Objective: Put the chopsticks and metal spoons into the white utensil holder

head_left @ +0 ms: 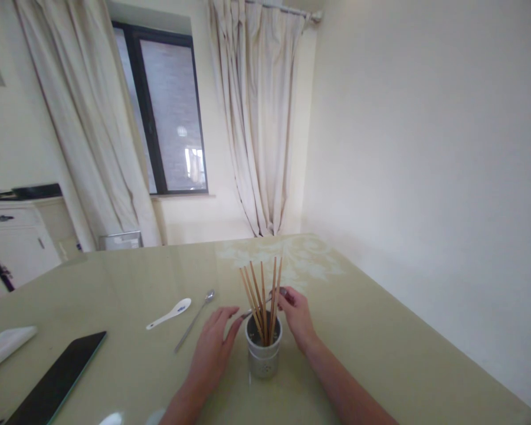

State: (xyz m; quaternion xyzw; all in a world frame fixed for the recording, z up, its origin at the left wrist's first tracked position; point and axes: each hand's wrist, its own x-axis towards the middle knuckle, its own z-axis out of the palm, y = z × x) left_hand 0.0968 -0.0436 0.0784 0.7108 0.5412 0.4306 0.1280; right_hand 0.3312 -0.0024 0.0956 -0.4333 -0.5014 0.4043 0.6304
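Observation:
A grey metal holder (pixel 263 354) stands on the table with several wooden chopsticks (pixel 262 298) upright in it. My left hand (pixel 212 348) lies flat on the table just left of the holder. Its fingertips reach the near end of a thin metal utensil (pixel 250 313) that runs behind the chopsticks. My right hand (pixel 297 316) is just right of the holder, and its fingers pinch the far end of that utensil. Most of the utensil is hidden by the chopsticks.
A white ceramic spoon (pixel 170 313) and a long metal spoon (pixel 194 320) lie left of my hands. A dark phone or tablet (pixel 57 378) and folded white cloth (pixel 4 345) sit near the left edge. The wall runs along the table's (pixel 380 336) right side.

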